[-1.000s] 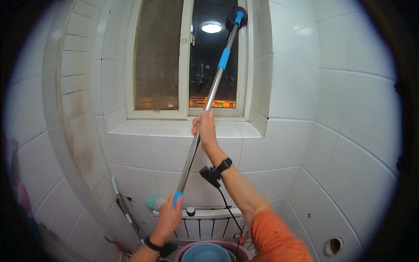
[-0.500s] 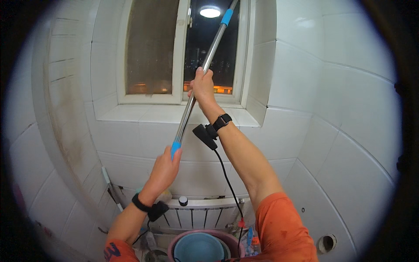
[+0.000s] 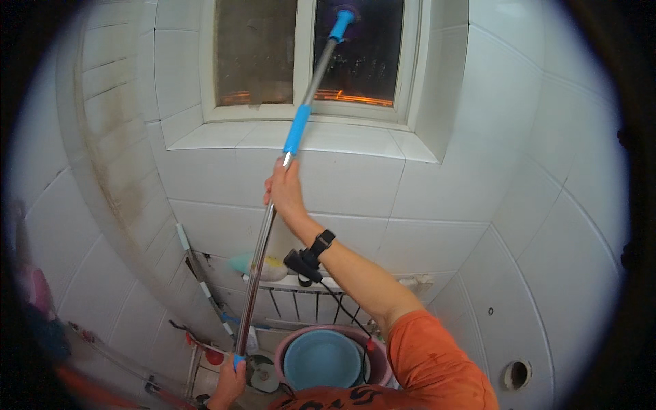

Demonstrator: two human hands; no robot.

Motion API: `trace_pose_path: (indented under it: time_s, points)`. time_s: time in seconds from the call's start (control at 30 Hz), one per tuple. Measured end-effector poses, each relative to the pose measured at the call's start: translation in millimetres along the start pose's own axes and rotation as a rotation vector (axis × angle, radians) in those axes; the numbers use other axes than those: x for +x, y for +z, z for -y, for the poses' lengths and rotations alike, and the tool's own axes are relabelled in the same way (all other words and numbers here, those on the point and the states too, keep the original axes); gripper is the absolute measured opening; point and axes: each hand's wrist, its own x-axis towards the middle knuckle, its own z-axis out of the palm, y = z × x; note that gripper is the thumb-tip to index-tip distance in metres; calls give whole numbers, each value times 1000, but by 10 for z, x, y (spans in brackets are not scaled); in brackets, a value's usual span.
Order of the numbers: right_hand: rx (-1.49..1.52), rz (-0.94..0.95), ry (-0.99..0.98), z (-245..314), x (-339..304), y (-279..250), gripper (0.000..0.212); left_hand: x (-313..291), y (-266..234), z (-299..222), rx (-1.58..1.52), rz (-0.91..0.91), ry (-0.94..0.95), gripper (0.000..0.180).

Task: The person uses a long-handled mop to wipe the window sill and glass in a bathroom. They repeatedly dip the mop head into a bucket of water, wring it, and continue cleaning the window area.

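A long telescopic metal pole (image 3: 258, 253) with blue sleeves slants up from the lower left toward the window (image 3: 359, 61). My right hand (image 3: 285, 188) wraps round its middle, just below a blue sleeve (image 3: 296, 130). Low down, my left hand (image 3: 229, 386) grips the pole's blue-tipped lower end, partly cut off by the picture's lower edge. At the far end a blue head (image 3: 342, 24) lies over the dark right-hand pane; whether it touches the glass I cannot tell. A black band with a cabled device (image 3: 305, 263) sits on my right wrist.
Below the tiled sill (image 3: 321, 140) is a white radiator (image 3: 335, 280). A blue basin (image 3: 322, 359) stands inside a pink one (image 3: 283, 342) on the floor. Other poles (image 3: 205, 283) lean on the left wall. A round pipe hole (image 3: 518, 374) opens low on the right.
The pole has come down and toward me, bringing its blue head into view. Both my hands are lower, the left near the bottom edge. The whole view has tilted downward.
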Motion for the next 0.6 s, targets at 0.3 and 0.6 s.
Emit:
trace_pose_path:
  time_s: [0.3, 0.6]
  points:
    - [128, 72, 226, -272, -1005, 119, 28, -1289, -112, 305, 398, -2, -99, 53]
    - [292, 99, 378, -145, -1625, 106, 38, -2274, -461, 160, 321, -75, -389, 57]
